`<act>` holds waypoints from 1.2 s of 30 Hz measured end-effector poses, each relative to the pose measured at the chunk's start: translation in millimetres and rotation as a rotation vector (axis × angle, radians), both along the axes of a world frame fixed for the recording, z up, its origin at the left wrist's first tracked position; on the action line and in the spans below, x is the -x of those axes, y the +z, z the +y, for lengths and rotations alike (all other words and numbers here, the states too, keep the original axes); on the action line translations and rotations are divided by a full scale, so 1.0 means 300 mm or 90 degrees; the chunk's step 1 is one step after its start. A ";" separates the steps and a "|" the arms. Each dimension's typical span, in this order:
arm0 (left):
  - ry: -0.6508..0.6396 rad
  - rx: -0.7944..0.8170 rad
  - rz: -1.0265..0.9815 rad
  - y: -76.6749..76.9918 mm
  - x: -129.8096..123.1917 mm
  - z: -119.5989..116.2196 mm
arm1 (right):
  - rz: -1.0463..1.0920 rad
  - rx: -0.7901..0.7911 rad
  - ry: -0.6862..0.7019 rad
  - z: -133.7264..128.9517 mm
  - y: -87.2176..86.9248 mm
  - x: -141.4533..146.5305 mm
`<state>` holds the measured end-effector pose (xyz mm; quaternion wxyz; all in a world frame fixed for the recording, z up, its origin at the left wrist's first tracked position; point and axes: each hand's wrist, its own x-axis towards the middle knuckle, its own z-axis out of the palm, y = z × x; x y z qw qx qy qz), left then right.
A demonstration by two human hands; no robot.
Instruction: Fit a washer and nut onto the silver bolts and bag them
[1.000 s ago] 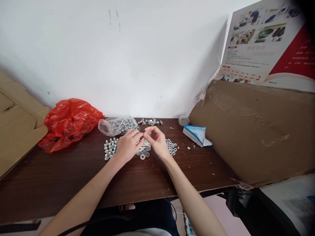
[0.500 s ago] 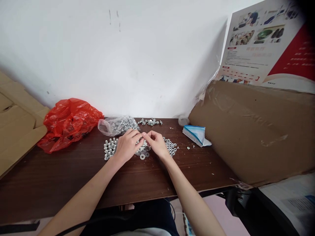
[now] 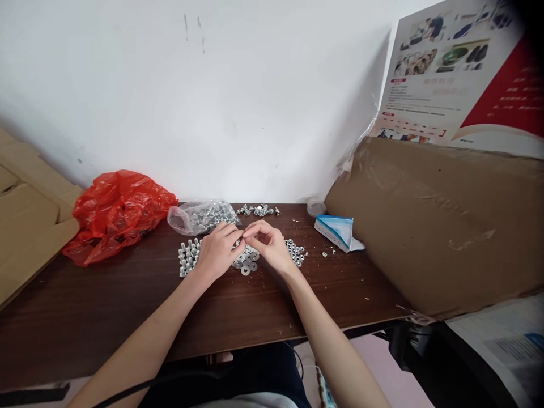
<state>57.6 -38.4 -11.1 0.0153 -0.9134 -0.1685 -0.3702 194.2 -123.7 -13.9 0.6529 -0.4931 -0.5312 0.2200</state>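
My left hand (image 3: 221, 248) and my right hand (image 3: 268, 243) meet at their fingertips above a pile of flat washers (image 3: 245, 264). Both are closed in a pinch, and whatever sits between the fingers is too small and covered to make out. Left of my left hand, bolts (image 3: 187, 258) stand upright in rows, partly hidden by the hand. Nuts (image 3: 296, 252) lie grouped just right of my right hand. Behind the hands, a clear plastic bag (image 3: 208, 216) holds many small metal parts, and a row of assembled bolts (image 3: 260, 210) lies near the wall.
A crumpled red plastic bag (image 3: 121, 215) and a cardboard box (image 3: 29, 209) are on the left. At right stand a blue and white packet (image 3: 335, 232), a round clear lid (image 3: 315, 208) and a large cardboard box (image 3: 442, 226). Small scraps (image 3: 324, 254) dot the dark wooden table (image 3: 238, 317).
The fingers of my right hand have shifted slightly, the index finger now reaching further over the left fingertips. Both hands stay together over the washers.
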 end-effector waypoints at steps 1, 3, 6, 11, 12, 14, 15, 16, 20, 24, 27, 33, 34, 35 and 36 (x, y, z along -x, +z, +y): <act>0.000 -0.003 0.003 0.001 0.000 -0.002 | 0.006 0.005 -0.003 0.002 -0.001 0.001; -0.003 -0.009 0.006 0.004 -0.001 -0.005 | 0.035 0.016 -0.007 0.007 -0.007 0.003; -0.006 -0.021 0.011 0.007 -0.002 -0.009 | 0.036 0.008 -0.001 0.010 -0.013 0.002; 0.010 0.013 0.000 0.006 -0.002 -0.008 | 0.000 -0.059 0.010 -0.001 -0.003 0.007; 0.009 0.031 -0.003 0.008 -0.003 -0.008 | 0.001 -0.068 0.014 -0.004 0.001 0.010; -0.010 0.091 -0.021 0.014 -0.004 -0.008 | 0.014 -0.075 0.025 -0.009 0.009 0.016; -0.029 0.142 -0.034 0.019 -0.005 -0.009 | 0.028 -0.075 0.030 -0.010 0.013 0.020; -0.058 0.216 -0.048 0.026 -0.007 -0.012 | 0.052 -0.078 0.035 -0.012 0.017 0.024; -0.198 0.685 -0.077 0.057 -0.010 -0.035 | 0.197 -0.093 0.064 -0.014 0.030 0.038; -0.294 1.033 -0.064 0.073 -0.011 -0.064 | 0.285 -0.118 0.122 -0.017 0.037 0.051; -0.347 1.170 -0.064 0.071 -0.019 -0.080 | 0.311 -0.133 0.174 -0.024 0.042 0.060; -0.367 1.276 -0.073 0.067 -0.027 -0.089 | 0.353 -0.139 0.162 -0.016 0.047 0.041; -0.371 1.251 -0.074 0.066 -0.025 -0.088 | 0.367 -0.129 0.140 -0.012 0.045 0.030; -0.367 1.210 -0.077 0.066 -0.022 -0.085 | 0.383 -0.114 0.115 -0.008 0.042 0.017; -0.357 1.154 -0.077 0.064 -0.020 -0.081 | 0.400 -0.092 0.088 -0.005 0.038 0.003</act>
